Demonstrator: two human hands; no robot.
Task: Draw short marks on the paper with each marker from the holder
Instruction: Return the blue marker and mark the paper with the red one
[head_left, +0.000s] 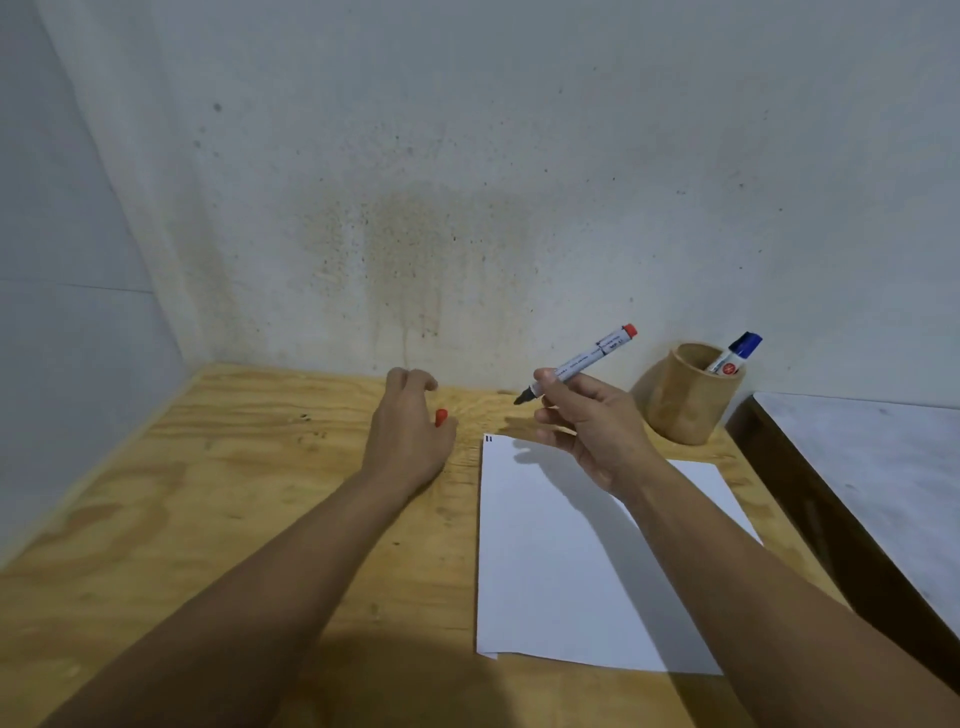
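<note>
His right hand (587, 431) pinches the light, stiff uncapped marker (582, 361) mid-barrel, while the left hand (408, 431) curls around its red cap (441, 417).

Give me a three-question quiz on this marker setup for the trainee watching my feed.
1. True or false: the uncapped white marker with a red end in the right hand touches the white paper sheet.
2. What sits by the left hand? A) small red cap B) eraser C) blue marker
3. Which marker remains in the round wooden holder?

Key: 1. False, its tip is raised above the plywood table. 2. A. 3. The blue-capped marker.
</note>
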